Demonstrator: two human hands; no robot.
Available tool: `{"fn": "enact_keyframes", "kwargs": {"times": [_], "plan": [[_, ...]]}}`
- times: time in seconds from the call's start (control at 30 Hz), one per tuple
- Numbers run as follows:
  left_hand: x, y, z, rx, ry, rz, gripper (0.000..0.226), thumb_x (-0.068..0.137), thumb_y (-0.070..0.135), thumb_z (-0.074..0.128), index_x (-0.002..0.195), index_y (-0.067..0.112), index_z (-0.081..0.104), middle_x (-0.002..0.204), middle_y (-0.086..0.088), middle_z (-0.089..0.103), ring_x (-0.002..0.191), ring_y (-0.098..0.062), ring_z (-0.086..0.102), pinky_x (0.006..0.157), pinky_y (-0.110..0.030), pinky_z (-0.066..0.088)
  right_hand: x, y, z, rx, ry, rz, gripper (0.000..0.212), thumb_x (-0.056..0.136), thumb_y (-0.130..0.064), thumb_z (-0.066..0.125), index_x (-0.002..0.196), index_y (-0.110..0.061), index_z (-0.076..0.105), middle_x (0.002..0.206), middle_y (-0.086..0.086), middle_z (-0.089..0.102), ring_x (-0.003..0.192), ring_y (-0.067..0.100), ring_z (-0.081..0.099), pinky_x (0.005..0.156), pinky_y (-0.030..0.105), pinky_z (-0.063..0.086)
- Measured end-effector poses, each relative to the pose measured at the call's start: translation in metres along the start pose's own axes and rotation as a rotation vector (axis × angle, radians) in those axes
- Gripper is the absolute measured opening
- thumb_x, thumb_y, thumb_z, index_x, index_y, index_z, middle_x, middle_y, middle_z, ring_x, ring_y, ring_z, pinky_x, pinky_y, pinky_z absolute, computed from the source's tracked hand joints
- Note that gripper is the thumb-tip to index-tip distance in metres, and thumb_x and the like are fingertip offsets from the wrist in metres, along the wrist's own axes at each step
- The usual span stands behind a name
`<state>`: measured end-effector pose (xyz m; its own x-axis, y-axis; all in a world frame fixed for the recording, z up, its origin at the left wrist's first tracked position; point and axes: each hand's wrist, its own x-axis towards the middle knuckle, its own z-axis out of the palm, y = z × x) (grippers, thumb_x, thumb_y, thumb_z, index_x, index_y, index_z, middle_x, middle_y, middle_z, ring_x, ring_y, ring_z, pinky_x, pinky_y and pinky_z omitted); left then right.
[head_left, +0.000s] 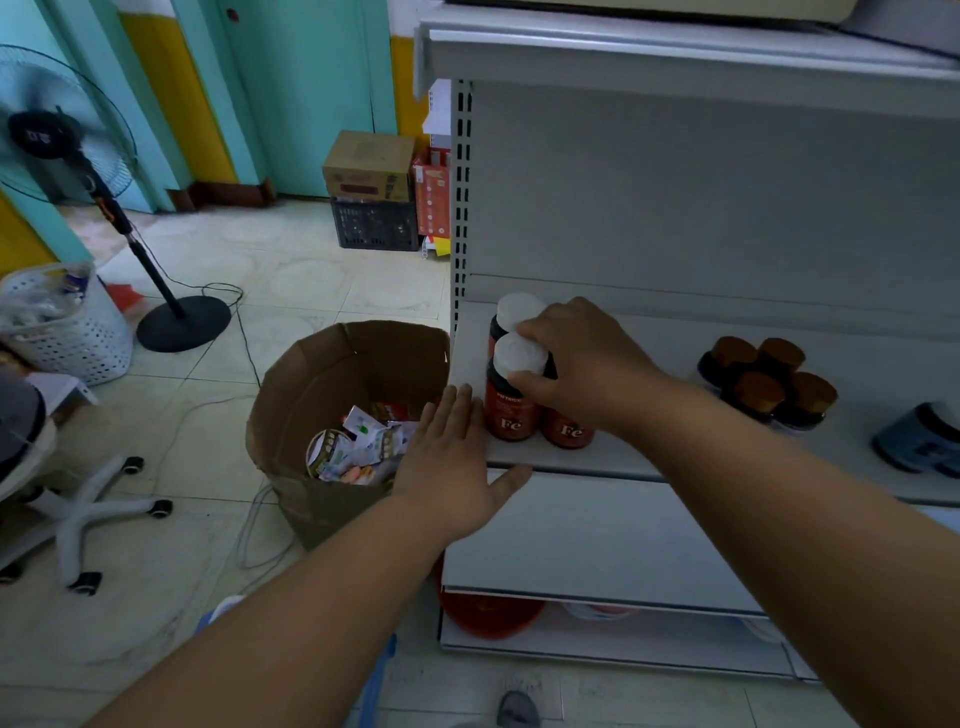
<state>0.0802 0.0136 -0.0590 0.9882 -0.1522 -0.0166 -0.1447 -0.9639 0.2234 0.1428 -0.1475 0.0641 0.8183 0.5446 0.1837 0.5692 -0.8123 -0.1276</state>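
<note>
Three red bottles with white caps stand at the left end of a grey shelf (623, 457). My right hand (576, 364) grips the white cap of the front bottle (511, 410) from the right, and covers the top of the bottle beside it (569, 428). A third bottle (514, 312) stands behind them. My left hand (457, 457) is flat with straight fingers at the shelf's left front corner, its fingertips next to the front bottle. It holds nothing.
An open cardboard box (311, 395) of small packets stands on the floor left of the shelf. Brown-capped jars (763, 379) and a blue tub (919, 441) sit further right on the shelf. A fan stand (182, 322), white basket (78, 322) and chair base (83, 514) are at left.
</note>
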Motion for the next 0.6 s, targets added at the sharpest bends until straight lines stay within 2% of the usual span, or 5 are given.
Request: {"fn": "enact_keyframes", "kwargs": {"times": [0.13, 0.23, 0.37, 0.47, 0.6], "plan": [[0.0, 0.001, 0.003, 0.068, -0.088, 0.001, 0.109, 0.083, 0.085, 0.011, 0.156, 0.007, -0.012, 0.164, -0.013, -0.016, 0.151, -0.024, -0.018, 0.124, -0.042, -0.004, -0.001, 0.002, 0.004, -0.017, 0.028, -0.008, 0.054, 0.089, -0.049, 0.057, 0.134, -0.019, 0.053, 0.127, 0.003, 0.057, 0.114, 0.023, 0.045, 0.09, 0.034, 0.035], [0.0, 0.002, 0.001, 0.058, -0.113, -0.005, 0.108, 0.084, 0.084, 0.015, 0.155, 0.007, -0.014, 0.163, -0.012, -0.019, 0.15, -0.023, -0.02, 0.124, -0.041, -0.007, -0.012, 0.007, 0.005, 0.005, 0.076, -0.002, 0.059, 0.084, -0.052, 0.063, 0.132, -0.02, 0.054, 0.126, 0.002, 0.057, 0.113, 0.023, 0.046, 0.089, 0.032, 0.034], [0.001, 0.001, 0.001, 0.067, -0.134, -0.005, 0.11, 0.083, 0.085, 0.015, 0.155, 0.008, -0.014, 0.163, -0.011, -0.02, 0.15, -0.023, -0.022, 0.122, -0.039, -0.01, -0.038, 0.013, 0.017, 0.037, 0.361, 0.161, 0.045, 0.084, -0.04, 0.069, 0.119, -0.011, 0.063, 0.115, 0.009, 0.061, 0.109, 0.029, 0.051, 0.088, 0.031, 0.034], [0.001, 0.002, 0.0, 0.068, -0.136, -0.003, 0.11, 0.083, 0.085, 0.017, 0.155, 0.007, -0.014, 0.163, -0.012, -0.019, 0.15, -0.023, -0.021, 0.12, -0.037, -0.013, -0.046, 0.014, 0.027, 0.093, 0.307, 0.318, 0.041, 0.09, -0.034, 0.063, 0.124, -0.012, 0.058, 0.122, 0.013, 0.055, 0.11, 0.033, 0.05, 0.089, 0.038, 0.041], [0.001, 0.001, -0.004, 0.071, -0.137, -0.001, 0.111, 0.084, 0.085, 0.022, 0.156, 0.008, -0.012, 0.164, -0.012, -0.016, 0.151, -0.024, -0.018, 0.12, -0.038, -0.012, -0.053, 0.009, 0.024, 0.209, 0.278, 0.363, 0.041, 0.092, -0.032, 0.059, 0.128, -0.014, 0.053, 0.121, 0.013, 0.054, 0.109, 0.032, 0.052, 0.086, 0.039, 0.046]]}}
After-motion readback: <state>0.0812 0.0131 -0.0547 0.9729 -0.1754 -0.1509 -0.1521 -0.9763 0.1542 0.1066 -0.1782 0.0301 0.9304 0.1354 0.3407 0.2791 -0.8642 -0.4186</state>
